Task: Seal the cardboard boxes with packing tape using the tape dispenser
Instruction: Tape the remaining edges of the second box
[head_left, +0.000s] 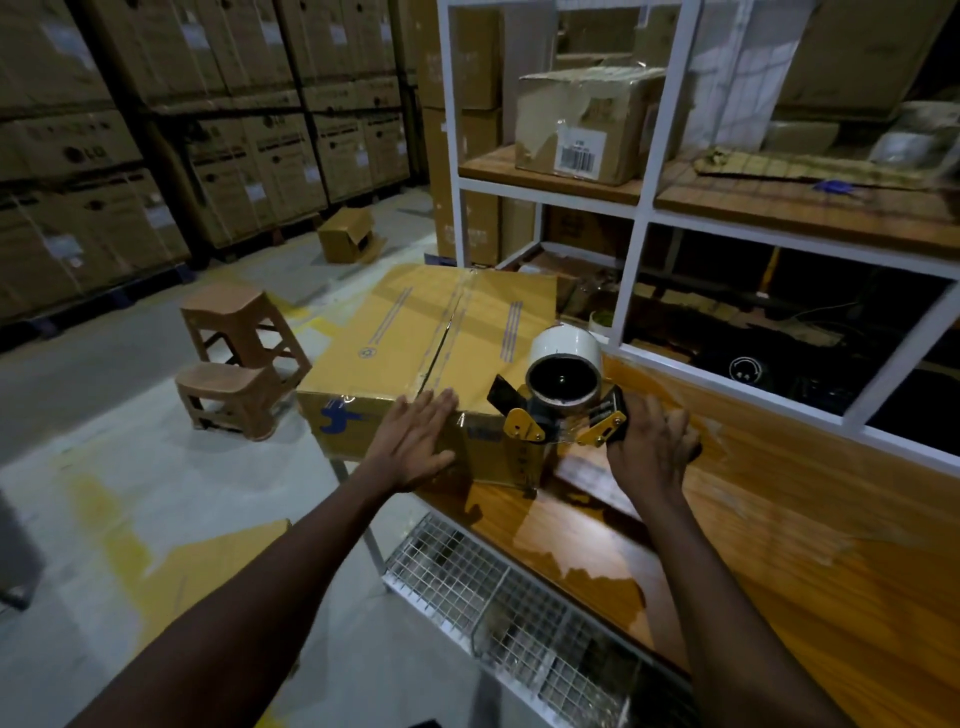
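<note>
Cardboard box (415, 332) looks taped along its top seam. Our left grip (415, 441) presses it, fingers straight; our right grip (649, 452) holds the dispenser (563, 387) at the front edge, cut seemingly pending.

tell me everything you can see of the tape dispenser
The tape dispenser has yellow metal side plates, black fittings and a black flap. It carries a roll of tape, pale outside, with a dark core facing the camera. The right hand grips its handle end. It is held at the near right corner of the cardboard box, above the wooden table. A glossy clear strip shows beneath it. Whether it touches the box is unclear.
</note>
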